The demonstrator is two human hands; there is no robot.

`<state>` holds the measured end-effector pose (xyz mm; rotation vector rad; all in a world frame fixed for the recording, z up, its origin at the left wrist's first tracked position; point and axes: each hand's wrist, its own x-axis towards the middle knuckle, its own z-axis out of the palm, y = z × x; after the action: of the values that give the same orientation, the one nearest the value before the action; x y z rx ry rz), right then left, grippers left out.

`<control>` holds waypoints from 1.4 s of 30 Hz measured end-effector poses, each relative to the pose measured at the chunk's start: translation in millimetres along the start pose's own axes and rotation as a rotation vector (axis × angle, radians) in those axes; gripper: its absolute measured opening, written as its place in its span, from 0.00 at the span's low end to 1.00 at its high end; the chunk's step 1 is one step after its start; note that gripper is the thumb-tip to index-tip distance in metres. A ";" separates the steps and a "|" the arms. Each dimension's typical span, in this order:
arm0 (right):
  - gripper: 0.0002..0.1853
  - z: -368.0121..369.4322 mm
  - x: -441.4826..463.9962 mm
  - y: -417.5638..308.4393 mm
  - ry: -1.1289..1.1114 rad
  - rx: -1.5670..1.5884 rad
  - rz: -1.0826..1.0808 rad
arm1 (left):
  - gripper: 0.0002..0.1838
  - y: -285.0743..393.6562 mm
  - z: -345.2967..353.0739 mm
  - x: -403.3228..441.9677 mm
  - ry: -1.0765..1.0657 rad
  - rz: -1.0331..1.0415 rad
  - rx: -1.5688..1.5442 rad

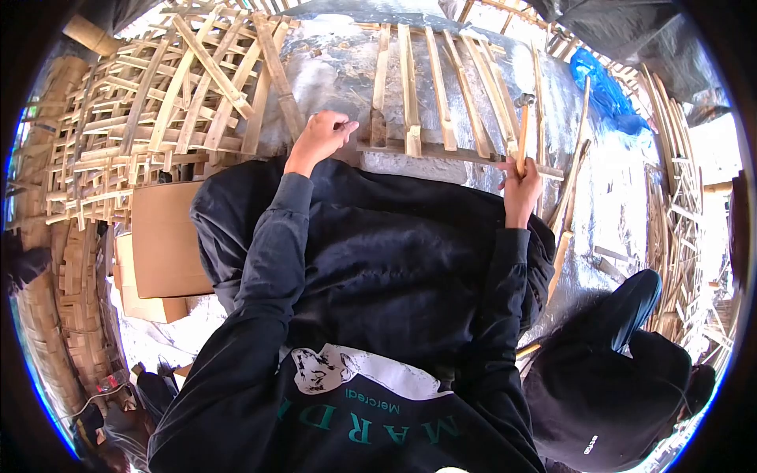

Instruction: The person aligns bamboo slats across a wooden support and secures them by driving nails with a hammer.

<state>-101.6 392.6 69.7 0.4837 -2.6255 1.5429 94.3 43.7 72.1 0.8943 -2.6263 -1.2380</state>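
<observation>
My right hand (522, 189) is wrapped around the wooden handle of a hammer (523, 134), its head pointing away from me. My left hand (319, 140) hovers by the left end of a wooden crosspiece (449, 153), fingers curled and pressed together; whatever they hold, if anything, is too small to make out. Several narrow bamboo slats (435, 87) lie side by side in front of me, their near ends resting at the crosspiece. The hammer is above the right-hand slats.
Stacked lattice panels of bamboo (158, 94) stand to the left, above a cardboard box (167, 240). A blue plastic sheet (603, 94) lies at the far right, near loose bamboo strips (670, 197). Another person in dark clothes (607, 386) sits close on my right.
</observation>
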 end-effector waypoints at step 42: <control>0.08 10.8 2.1 17.8 -0.057 0.069 -0.057 | 0.11 -38.4 39.0 13.4 -0.344 -0.226 -0.639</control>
<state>-107.7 390.9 49.8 0.6111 -2.5821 1.6310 88.4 43.5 16.1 0.9217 -2.1132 -2.2791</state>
